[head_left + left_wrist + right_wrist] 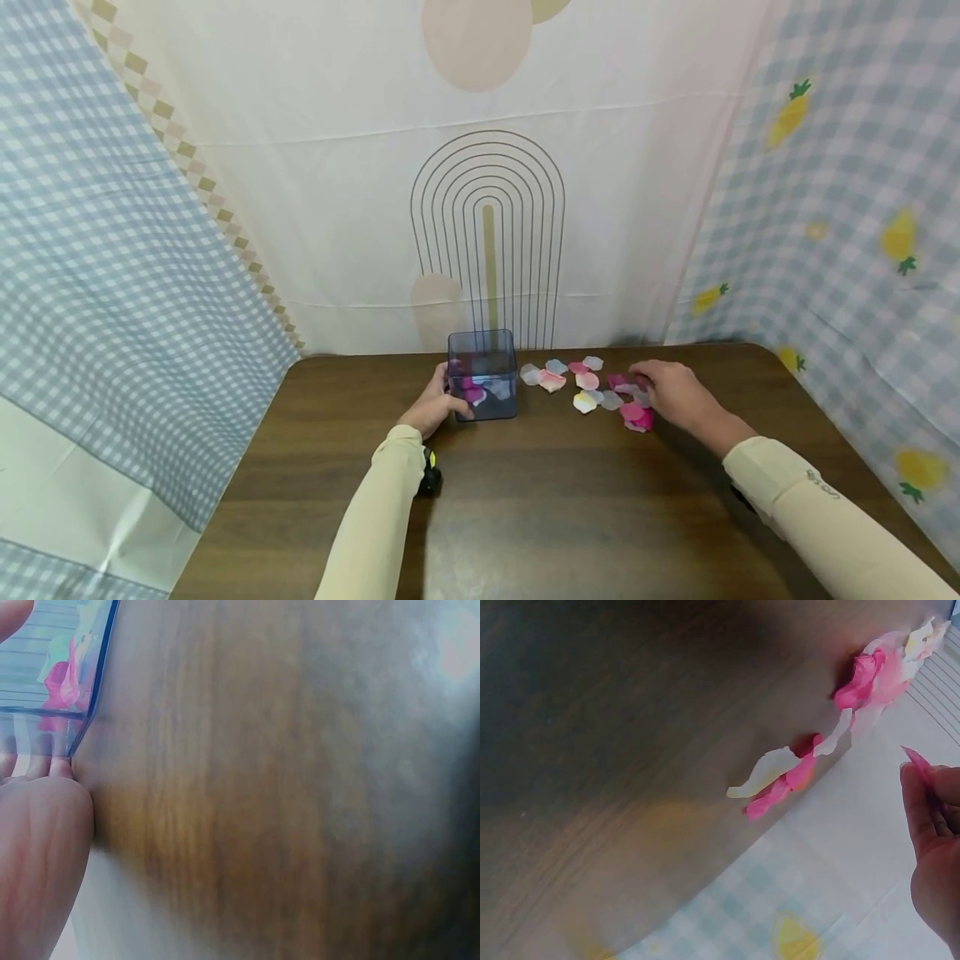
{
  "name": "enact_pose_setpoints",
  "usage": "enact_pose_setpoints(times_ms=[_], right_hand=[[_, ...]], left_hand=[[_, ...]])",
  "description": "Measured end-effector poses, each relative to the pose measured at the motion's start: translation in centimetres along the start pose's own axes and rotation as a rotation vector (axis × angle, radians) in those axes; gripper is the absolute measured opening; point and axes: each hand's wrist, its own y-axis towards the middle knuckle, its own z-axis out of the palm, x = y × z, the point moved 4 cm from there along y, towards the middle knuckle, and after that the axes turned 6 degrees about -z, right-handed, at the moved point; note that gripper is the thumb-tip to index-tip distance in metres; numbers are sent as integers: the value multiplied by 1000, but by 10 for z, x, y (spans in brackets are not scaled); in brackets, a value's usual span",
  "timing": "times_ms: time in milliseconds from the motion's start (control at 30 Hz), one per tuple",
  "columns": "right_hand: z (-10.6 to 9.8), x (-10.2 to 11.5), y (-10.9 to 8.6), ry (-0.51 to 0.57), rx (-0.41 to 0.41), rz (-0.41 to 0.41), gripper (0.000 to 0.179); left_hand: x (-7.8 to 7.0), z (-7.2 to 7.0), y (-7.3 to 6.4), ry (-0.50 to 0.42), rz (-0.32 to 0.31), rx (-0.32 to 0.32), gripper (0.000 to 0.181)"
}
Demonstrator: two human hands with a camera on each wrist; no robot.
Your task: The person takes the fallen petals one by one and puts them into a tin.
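Note:
A clear bluish plastic box (483, 407) stands near the back edge of the table with pink, white and pale petals inside. My left hand (433, 407) grips its left side, thumb at the front. In the left wrist view, the box (45, 712) shows at the upper left, beside the left hand (41, 855). My right hand (678, 396) is over the right end of the loose petals (588, 381). Between its thumb and finger it pinches a pink petal (917, 761), seen in the right wrist view beside the right hand (937, 847).
Pink, white, yellowish and grey-blue petals lie scattered between the box and the right hand. The brown wooden table (525, 517) ends at a hanging white cloth (337, 225) behind. Checked cloths (847, 250) with a fruit print hang at the right, plainer checks at the left.

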Motion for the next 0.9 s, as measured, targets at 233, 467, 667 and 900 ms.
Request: enact_pose_setpoints(times_ms=[233, 467, 667, 900], right_hand=[[-5, -2, 2, 11, 28, 51, 22], [-10, 7, 8, 40, -20, 13, 19], [-14, 32, 29, 64, -79, -32, 21], [-14, 88, 72, 116, -111, -175, 22]], left_hand=[[-4, 4, 3, 13, 8, -6, 96], [-3, 3, 2, 2, 1, -7, 97], [2, 2, 1, 9, -3, -17, 98], [3, 1, 0, 14, 11, -33, 95]])
